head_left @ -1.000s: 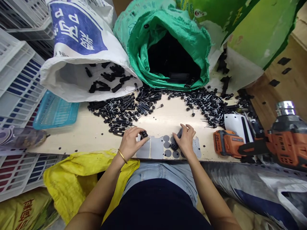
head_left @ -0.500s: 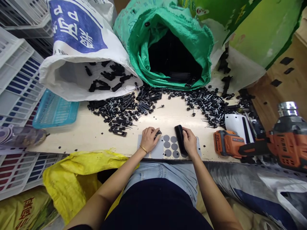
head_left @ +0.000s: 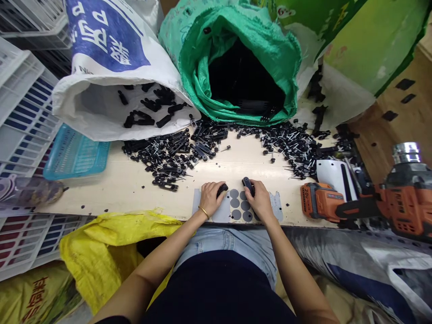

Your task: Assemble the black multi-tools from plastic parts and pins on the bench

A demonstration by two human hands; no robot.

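Note:
My left hand (head_left: 209,198) rests at the bench's front edge, its fingers closed on a small black plastic part (head_left: 222,189). To its right, my right hand (head_left: 260,199) is wrapped round a longer black plastic piece (head_left: 248,185), whose rounded far end sticks out past the fingers. The rest of that piece is hidden by the hand. Beneath and between both hands lies a grey sheet (head_left: 219,211) with rows of round grey discs (head_left: 235,214). Beyond the left hand is a pile of black plastic links (head_left: 167,184).
A white sack (head_left: 81,130) and a green sack (head_left: 192,85) lie with mouths facing me, black parts inside. Black-headed metal pins (head_left: 300,155) are heaped at right. An orange cordless power tool (head_left: 324,202) sits right, a blue basket (head_left: 77,153) left, a yellow sack (head_left: 101,243) below.
My right hand has moved left, towards my left hand. The black piece in it now shows less of its length. My left hand has turned slightly, showing more of its small part.

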